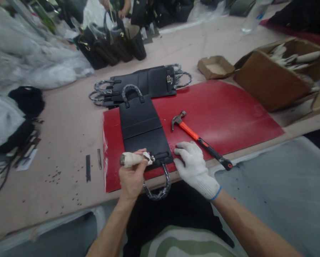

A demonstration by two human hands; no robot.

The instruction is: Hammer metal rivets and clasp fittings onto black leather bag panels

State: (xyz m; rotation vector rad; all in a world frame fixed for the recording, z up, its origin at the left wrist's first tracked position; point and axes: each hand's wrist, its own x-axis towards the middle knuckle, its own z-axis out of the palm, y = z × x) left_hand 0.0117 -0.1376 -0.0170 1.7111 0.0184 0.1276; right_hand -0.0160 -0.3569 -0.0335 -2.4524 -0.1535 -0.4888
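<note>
My bare left hand point(131, 180) is closed round a tape-wrapped punch-like tool point(133, 159), held nearly level. Its metal tip lies over a strap tab at the near end of a black bag panel point(142, 117). A plastic-wrapped handle point(163, 189) hangs from that end past the table edge, and another handle point(131, 89) stands at the far end. My right hand point(193, 166), in a white glove, rests on the red mat point(218, 107) just right of the panel with fingers loosely spread, holding nothing. Beyond its fingers lies a claw hammer point(199, 139) with an orange and black handle.
More black bag panels point(146, 82) are stacked behind. Cardboard boxes point(272, 78) stand at the right, a small tray point(216, 66) beside them. Two narrow strips point(88, 167) lie left of the mat. Black bags point(111, 44), plastic wrapping and a person's arm are at the back.
</note>
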